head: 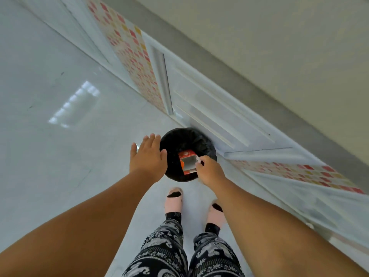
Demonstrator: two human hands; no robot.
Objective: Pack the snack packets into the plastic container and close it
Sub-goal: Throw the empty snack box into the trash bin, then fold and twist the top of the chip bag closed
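Observation:
An empty orange-and-white cardboard box (188,161), open end up, hangs over a round bin lined with a black bag (183,140) on the floor. My right hand (209,171) pinches the box's flap at its right edge. My left hand (148,156) is spread flat, fingers apart, at the bin's left rim, holding nothing. No snack packets and no plastic container are in view.
The bin stands on a glossy white tiled floor (60,116) against a white panelled door (219,116). A wall with red and yellow patterned tiles (129,48) runs along the door. My feet in pink slippers (173,200) stand just short of the bin.

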